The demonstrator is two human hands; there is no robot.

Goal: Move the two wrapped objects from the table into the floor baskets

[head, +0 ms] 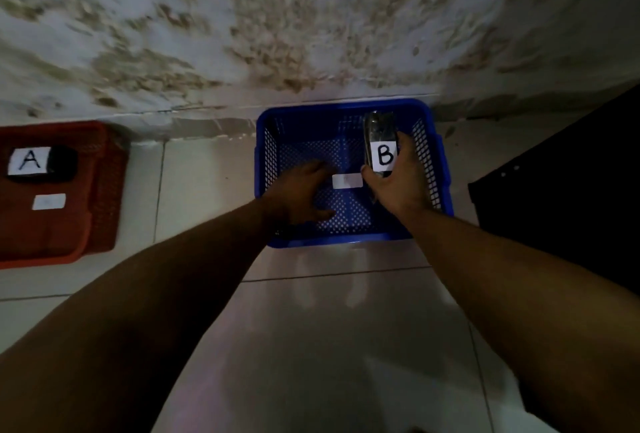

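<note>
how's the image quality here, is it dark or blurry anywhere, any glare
Head view: dim overall, both forearms nearly black; the stained wall is smeared by motion blur, while the blue basket and the B-labelled wrapped object in the right hand stay fairly sharp; soft glare on the floor tiles below the basket; wide-angle bending at the edges; the left hand is shadowed.

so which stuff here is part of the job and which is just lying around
Job: object B held in the right hand; blue basket; object A lying in the red basket; left hand.

Lying about: white slips in both baskets; dark furniture at right.
</note>
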